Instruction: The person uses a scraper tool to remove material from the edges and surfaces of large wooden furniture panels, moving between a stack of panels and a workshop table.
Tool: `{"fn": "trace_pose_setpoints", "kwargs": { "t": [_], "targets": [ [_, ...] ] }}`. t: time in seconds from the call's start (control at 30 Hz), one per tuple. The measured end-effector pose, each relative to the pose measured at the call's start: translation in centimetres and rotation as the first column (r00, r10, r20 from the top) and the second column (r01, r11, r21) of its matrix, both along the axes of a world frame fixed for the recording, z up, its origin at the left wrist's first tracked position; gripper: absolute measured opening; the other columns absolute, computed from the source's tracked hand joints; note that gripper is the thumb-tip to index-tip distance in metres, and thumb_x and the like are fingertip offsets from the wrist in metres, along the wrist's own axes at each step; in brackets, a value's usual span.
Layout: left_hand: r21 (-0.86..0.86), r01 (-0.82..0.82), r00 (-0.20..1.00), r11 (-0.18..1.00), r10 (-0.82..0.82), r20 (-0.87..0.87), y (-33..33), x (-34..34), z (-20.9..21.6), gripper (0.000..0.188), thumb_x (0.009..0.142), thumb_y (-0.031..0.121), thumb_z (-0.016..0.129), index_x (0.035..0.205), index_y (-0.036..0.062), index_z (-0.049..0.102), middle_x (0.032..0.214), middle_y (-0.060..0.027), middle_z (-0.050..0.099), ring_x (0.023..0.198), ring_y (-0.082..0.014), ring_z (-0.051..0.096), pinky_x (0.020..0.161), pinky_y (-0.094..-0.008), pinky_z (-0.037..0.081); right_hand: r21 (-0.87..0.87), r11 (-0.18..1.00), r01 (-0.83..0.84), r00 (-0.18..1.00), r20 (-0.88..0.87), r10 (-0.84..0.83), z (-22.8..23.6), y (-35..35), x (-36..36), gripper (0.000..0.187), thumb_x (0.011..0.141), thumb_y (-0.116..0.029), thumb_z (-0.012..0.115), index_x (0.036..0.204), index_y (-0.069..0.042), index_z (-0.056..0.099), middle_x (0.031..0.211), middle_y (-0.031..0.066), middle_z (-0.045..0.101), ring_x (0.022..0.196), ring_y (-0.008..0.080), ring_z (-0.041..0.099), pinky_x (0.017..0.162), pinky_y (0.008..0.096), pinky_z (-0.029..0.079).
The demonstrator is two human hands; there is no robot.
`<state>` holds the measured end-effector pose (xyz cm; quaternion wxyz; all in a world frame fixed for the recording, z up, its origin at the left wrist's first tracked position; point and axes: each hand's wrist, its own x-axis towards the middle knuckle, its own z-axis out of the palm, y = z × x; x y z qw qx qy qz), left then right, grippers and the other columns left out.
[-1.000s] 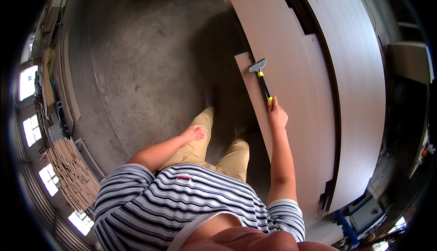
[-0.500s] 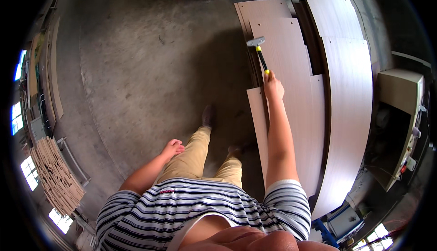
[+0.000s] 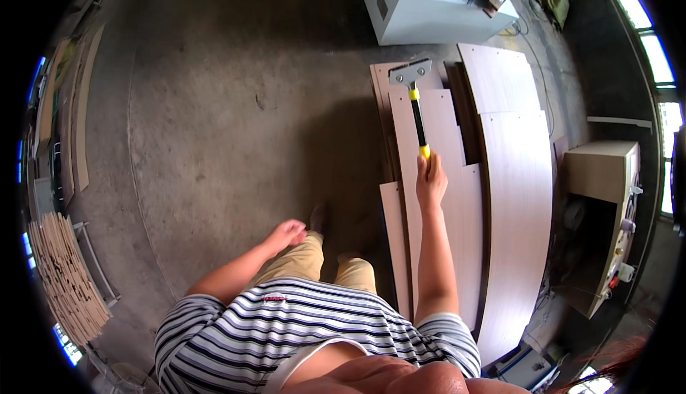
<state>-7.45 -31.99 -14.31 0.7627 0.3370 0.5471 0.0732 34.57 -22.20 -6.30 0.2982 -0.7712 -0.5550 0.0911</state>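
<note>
A scraper (image 3: 420,119) with a wide metal head and a black handle with yellow ends is raised over the stacked panels. My right hand (image 3: 431,180) grips the lower end of its handle, and the head points away from me. The head touches nothing that I can make out. Below it lie flat, pale wood-grain panels (image 3: 436,208) with small holes near their ends, in overlapping stacks. My left hand (image 3: 287,232) hangs in front of my left thigh, loosely curled and slightly blurred, with nothing visible in it.
A large pale machine (image 3: 414,26) stands beyond the panels. On the right is an open-fronted cabinet (image 3: 604,169) with small items on its side. A stack of thin boards (image 3: 68,276) stands at the far left. Grey concrete floor (image 3: 214,137) lies left of the panels.
The view has shifted, so more of the machine shows at the far side. The scraper appears larger and more upright, its head turned to show its face. My left hand has swung slightly rightward.
</note>
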Motion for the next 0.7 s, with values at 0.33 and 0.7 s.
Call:
{"fn": "trace_pose_setpoints", "kwargs": {
  "t": [0.33, 0.7],
  "targets": [
    [0.652, -0.166, 0.850, 0.740, -0.227, 0.475, 22.8, 17.3, 30.4, 0.075, 0.086, 0.036, 0.073, 0.140, -0.0015, 0.039, 0.125, -0.0126, 0.056, 0.117, -0.0141, 0.053, 0.097, -0.0274, 0.045, 0.139, 0.966, -0.218, 0.976, 0.035, 0.216, 14.2, -8.9, 0.7, 0.025, 0.091, -0.021, 0.064, 0.112, -0.009, 0.057, 0.080, 0.0128, 0.062, 0.063, 0.0329, 0.061, 0.055, 0.0359, 0.049],
    [0.556, -0.461, 0.859, 0.692, 0.190, 0.476, 20.3, 18.9, 32.6, 0.021, 0.094, 0.018, 0.063, 0.110, 0.0046, 0.064, 0.094, -0.0052, 0.070, 0.084, -0.0103, 0.067, 0.072, -0.0240, 0.055, 0.207, 0.947, -0.247, 0.968, 0.094, 0.232, 16.7, -14.3, 5.1, 0.026, 0.092, -0.025, 0.064, 0.111, -0.008, 0.058, 0.079, 0.0132, 0.063, 0.061, 0.0336, 0.061, 0.052, 0.0392, 0.047]
  ]
}}
